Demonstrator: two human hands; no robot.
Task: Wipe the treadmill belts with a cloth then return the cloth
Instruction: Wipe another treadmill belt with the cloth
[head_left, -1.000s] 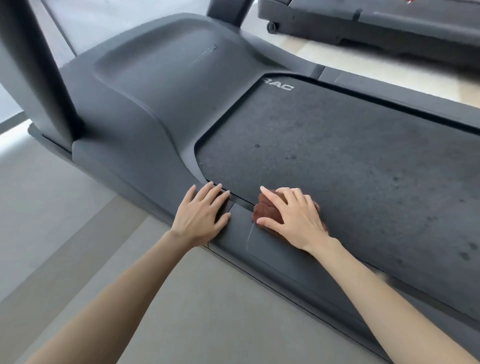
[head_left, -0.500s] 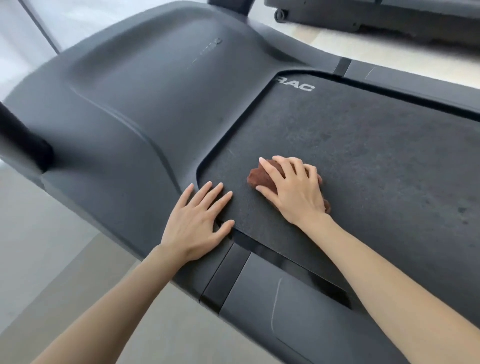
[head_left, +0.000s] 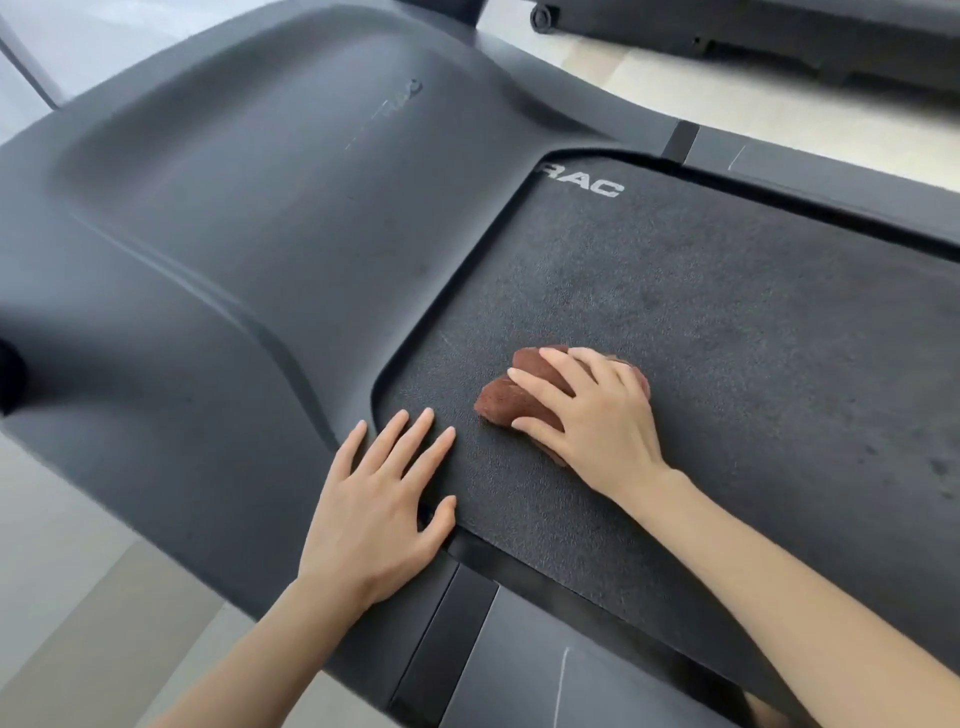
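A dark grey treadmill belt (head_left: 727, 332) fills the middle and right of the view. A bunched reddish-brown cloth (head_left: 511, 397) lies on the belt near its front left corner. My right hand (head_left: 592, 415) lies on top of the cloth with its fingers spread over it, pressing it onto the belt. My left hand (head_left: 379, 499) rests flat, fingers straight and spread, across the near belt edge and the side rail, a short way left of the cloth.
The treadmill's grey motor cover (head_left: 234, 234) rises to the left of the belt. Side rails (head_left: 831, 179) run along both long edges. A second treadmill (head_left: 779, 31) stands at the top right across a strip of pale floor (head_left: 62, 597).
My right hand slid the cloth from the near side rail onto the belt and further away from me. My left hand shifted slightly onto the belt edge. The camera leaned in closer.
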